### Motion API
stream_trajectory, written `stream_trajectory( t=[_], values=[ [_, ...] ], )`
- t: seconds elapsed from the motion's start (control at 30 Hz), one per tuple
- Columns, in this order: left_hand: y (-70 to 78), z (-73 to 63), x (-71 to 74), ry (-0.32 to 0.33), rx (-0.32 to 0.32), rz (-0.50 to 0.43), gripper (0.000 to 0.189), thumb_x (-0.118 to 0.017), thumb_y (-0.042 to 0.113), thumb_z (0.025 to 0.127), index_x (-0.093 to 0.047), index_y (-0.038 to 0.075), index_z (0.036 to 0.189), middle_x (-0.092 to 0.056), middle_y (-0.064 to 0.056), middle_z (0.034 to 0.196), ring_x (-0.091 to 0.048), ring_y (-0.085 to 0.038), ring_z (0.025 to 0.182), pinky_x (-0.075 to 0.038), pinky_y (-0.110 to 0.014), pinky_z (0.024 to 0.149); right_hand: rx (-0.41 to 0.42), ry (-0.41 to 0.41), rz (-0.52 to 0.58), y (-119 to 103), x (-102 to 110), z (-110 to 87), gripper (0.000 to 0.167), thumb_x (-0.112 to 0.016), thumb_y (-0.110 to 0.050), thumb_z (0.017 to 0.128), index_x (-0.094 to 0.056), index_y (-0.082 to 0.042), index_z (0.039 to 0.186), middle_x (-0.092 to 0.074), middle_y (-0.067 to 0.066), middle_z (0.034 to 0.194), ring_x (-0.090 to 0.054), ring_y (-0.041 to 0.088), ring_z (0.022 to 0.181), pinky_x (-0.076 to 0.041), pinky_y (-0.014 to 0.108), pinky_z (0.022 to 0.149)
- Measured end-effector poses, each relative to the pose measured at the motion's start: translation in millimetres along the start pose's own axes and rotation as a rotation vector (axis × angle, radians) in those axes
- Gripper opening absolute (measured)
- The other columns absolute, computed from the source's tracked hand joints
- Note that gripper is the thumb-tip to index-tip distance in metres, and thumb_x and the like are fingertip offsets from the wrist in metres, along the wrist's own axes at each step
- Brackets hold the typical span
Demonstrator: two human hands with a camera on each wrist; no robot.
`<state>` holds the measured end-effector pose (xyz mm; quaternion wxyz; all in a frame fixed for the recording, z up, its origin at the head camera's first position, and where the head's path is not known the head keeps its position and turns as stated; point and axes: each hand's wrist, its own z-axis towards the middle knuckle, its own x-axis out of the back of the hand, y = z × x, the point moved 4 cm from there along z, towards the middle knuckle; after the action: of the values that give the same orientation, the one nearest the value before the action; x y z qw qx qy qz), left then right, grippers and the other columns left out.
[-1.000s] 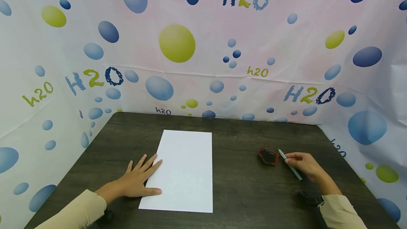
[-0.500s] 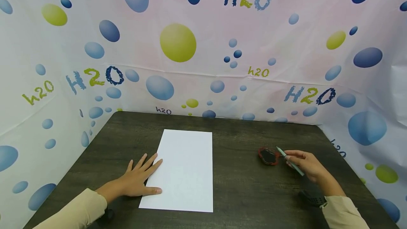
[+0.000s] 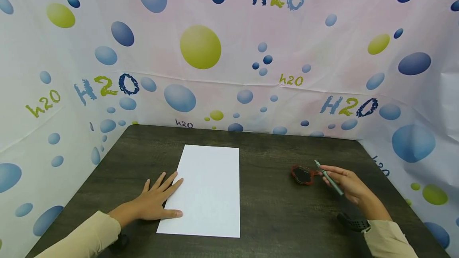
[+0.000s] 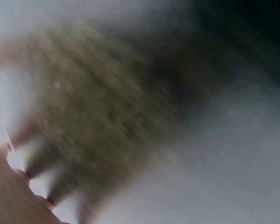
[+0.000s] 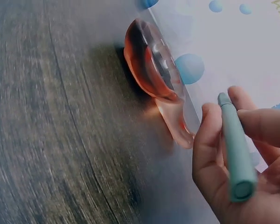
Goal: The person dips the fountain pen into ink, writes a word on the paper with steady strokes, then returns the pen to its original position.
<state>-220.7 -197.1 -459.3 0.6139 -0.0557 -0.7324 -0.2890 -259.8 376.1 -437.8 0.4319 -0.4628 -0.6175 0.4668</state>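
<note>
My left hand [image 3: 155, 202] lies with spread, straight fingers over the left edge of a white sheet of paper [image 3: 211, 190]. In the left wrist view only part of a hand [image 4: 11, 196] is sharp, and the rest is blurred. Over on the right, my right hand [image 3: 349, 184] pinches a pale green pen [image 3: 331, 181] between thumb and fingers. The right wrist view shows the pen [image 5: 238, 149] tilted, its blunt end towards the camera. Just left of that hand lies a small red see-through hand mirror [image 3: 302, 174], its handle [image 5: 175, 123] pointing to the hand.
The dark wooden table [image 3: 265, 210] carries the paper and mirror. Behind and beside it hangs a white sheet [image 3: 229, 23] printed with blue and green dots. A black wrist strap [image 3: 353, 223] sits at the right sleeve [image 3: 385, 238].
My right hand has risen slightly with the pen and moved a little away from me. The pen's tip has shifted upward. The left hand, paper and mirror keep their places.
</note>
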Motion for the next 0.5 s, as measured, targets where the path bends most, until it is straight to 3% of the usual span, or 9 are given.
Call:
stream_trajectory(
  t=[0.3,0.5],
  values=[
    [2.4,1.5,2.9,-0.007,0.009,0.009,0.099,-0.062,0.068,0.079,-0.026,0.014,0.153,-0.011,-0.016,0.160,-0.005,-0.052,0.142,0.000,-0.079,0.098,0.084,-0.173,0.278,0,-5,0.4,0.039,-0.043,0.000,0.101,-0.065,-0.024,0.124,-0.067,-0.001,0.114,-0.065,0.011,0.104,-0.051,0.026,0.090],
    [3.3,0.6,4.3,-0.014,0.008,0.002,0.098,-0.062,0.067,0.079,-0.025,0.014,0.153,-0.010,-0.016,0.160,-0.004,-0.052,0.142,0.001,-0.079,0.098,0.159,-0.333,0.456,-2,-11,-3.7,0.046,-0.033,0.005,0.102,-0.063,-0.018,0.128,-0.066,0.005,0.118,-0.064,0.013,0.108,-0.049,0.026,0.095]
  ],
)
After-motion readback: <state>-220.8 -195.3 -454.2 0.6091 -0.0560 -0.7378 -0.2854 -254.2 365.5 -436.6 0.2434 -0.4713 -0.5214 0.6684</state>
